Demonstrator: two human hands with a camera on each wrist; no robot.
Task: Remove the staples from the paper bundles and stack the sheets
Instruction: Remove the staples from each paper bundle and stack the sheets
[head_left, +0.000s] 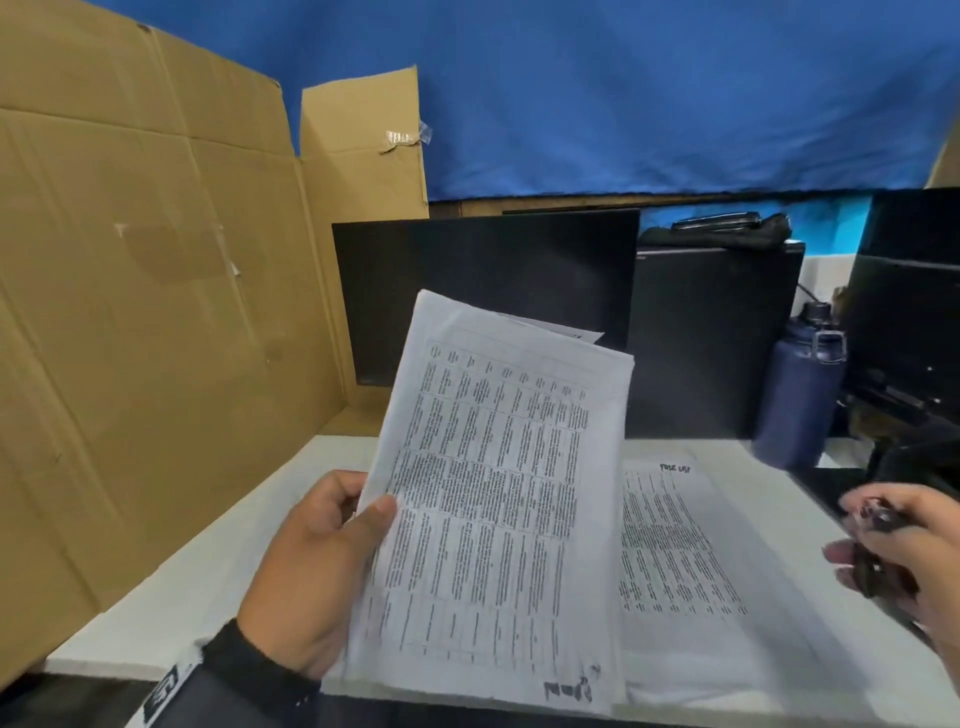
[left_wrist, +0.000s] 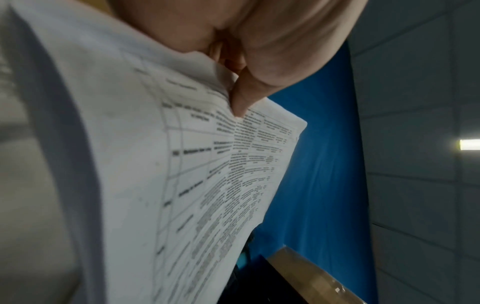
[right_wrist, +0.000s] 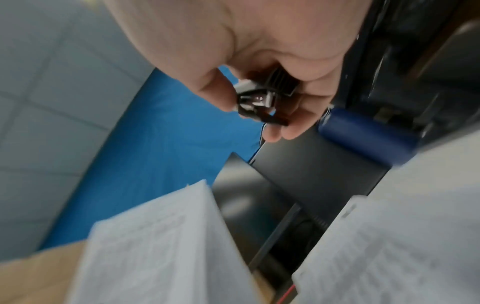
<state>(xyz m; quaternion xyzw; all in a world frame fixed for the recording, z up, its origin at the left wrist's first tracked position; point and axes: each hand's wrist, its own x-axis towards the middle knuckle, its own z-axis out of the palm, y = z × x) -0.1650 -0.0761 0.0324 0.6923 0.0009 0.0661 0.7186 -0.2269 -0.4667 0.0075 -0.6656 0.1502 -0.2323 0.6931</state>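
Observation:
My left hand (head_left: 332, 561) grips a bundle of printed sheets (head_left: 493, 499) by its left edge and holds it raised and tilted above the white table (head_left: 171, 582). The thumb presses on the front page, and the fingers are hidden behind the bundle. In the left wrist view the thumb pins the same paper bundle (left_wrist: 182, 164). My right hand (head_left: 898, 545) hovers at the right and holds a small black staple remover (head_left: 878, 519), seen blurred in the right wrist view as the staple remover (right_wrist: 257, 102). A stack of loose sheets (head_left: 691, 571) lies flat on the table under the bundle's right side.
A large cardboard sheet (head_left: 145, 291) stands along the left. A dark monitor (head_left: 488, 280) and a black box (head_left: 711, 338) stand at the back. A dark blue bottle (head_left: 800, 395) stands at the right rear. A blue cloth (head_left: 623, 93) hangs behind.

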